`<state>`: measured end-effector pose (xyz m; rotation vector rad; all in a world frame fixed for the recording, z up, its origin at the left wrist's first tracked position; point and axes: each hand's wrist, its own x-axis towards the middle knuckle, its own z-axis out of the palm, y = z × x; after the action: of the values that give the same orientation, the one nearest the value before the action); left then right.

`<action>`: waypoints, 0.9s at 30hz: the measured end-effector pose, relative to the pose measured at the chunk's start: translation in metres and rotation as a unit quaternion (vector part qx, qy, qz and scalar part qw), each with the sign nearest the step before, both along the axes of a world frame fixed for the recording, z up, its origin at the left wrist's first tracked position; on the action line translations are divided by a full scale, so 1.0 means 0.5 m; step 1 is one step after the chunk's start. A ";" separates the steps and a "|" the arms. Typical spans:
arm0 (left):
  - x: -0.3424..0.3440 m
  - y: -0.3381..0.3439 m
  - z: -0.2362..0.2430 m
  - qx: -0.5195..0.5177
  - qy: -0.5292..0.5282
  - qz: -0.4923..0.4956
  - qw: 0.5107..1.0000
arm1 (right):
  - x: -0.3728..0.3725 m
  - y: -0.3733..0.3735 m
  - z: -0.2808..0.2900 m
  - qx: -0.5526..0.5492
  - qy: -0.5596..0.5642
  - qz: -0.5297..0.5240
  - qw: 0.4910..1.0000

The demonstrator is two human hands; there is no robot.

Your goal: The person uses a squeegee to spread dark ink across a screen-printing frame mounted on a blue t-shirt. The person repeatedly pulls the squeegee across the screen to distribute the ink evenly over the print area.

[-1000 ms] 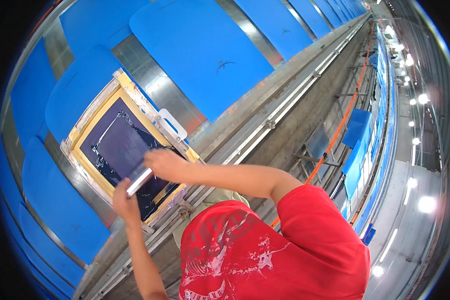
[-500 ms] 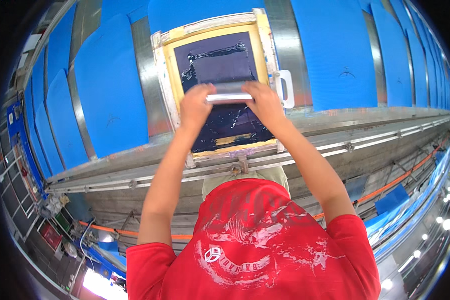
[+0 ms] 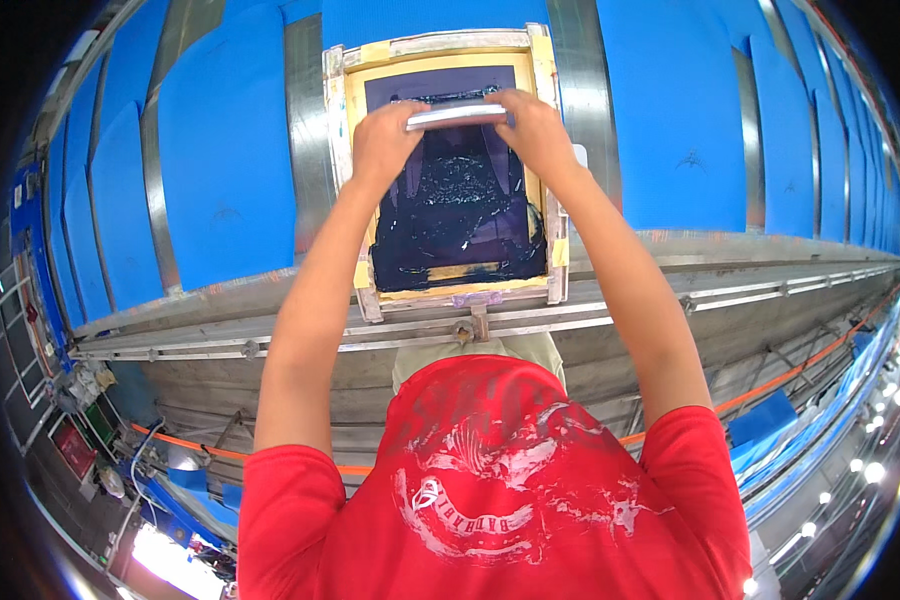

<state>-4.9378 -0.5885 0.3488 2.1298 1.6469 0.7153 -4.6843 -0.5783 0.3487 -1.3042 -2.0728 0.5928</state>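
Note:
A squeegee (image 3: 458, 116) with a pale metal bar lies crosswise near the far end of a screen printing frame (image 3: 336, 110). My left hand (image 3: 386, 140) grips its left end and my right hand (image 3: 532, 132) its right end, both with arms stretched forward. Dark, wet ink (image 3: 450, 215) covers the mesh on the near side of the squeegee, with shiny smears and specks. Yellow tape lines the inner edge of the frame. Beneath the squeegee the blade's contact edge is hidden.
Blue fabric panels (image 3: 225, 160) lie along the long table on both sides, parted by bare metal strips (image 3: 315, 150). A metal rail (image 3: 610, 312) runs along the table's near edge. Part of a white handle (image 3: 581, 155) shows beside the frame's right side.
Both hands have pushed the squeegee away from me, from the middle of the screen toward its far end. Dark ink now spreads over the near part of the mesh.

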 end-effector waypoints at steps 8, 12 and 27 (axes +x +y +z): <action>0.017 -0.130 -0.046 -0.001 0.004 0.005 1.000 | 0.002 -0.151 -0.045 -0.055 0.017 -0.020 0.998; 0.024 -0.293 -0.043 0.012 -0.007 -0.004 1.000 | 0.007 -0.309 -0.028 -0.103 -0.012 -0.012 0.995; 0.017 0.031 0.002 -0.030 0.037 0.040 0.998 | -0.008 0.033 -0.004 -0.057 -0.014 -0.011 0.998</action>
<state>-4.9290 -0.5730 0.3497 2.0832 1.7773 0.6087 -4.6883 -0.5617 0.3467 -1.4038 -2.0706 0.6949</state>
